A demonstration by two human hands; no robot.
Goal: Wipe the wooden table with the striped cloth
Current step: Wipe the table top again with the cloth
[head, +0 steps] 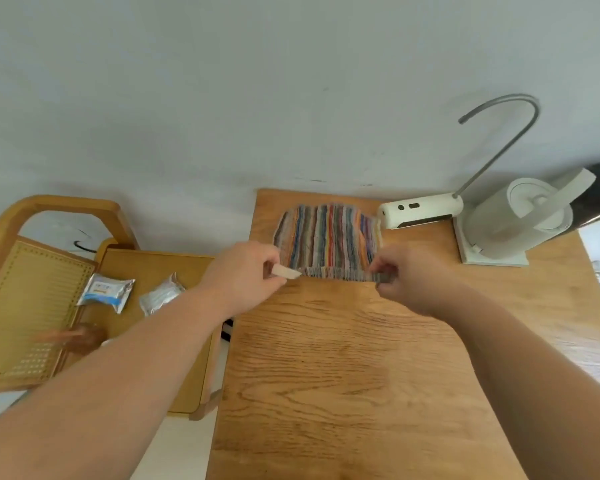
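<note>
The striped cloth (pixel 328 235), with many thin coloured stripes, lies spread on the far part of the wooden table (pixel 354 368), close to the wall. My left hand (pixel 246 271) pinches the cloth's near left corner. My right hand (pixel 406 275) pinches its near right corner. The near edge of the cloth is stretched between both hands, slightly lifted off the wood. Both forearms reach in from the bottom of the view.
A white water dispenser with a curved grey spout (pixel 420 211) and a white kettle on a base (pixel 520 223) stand at the table's back right. To the left is a lower wooden chair (pixel 146 268) holding two foil packets (pixel 106 292).
</note>
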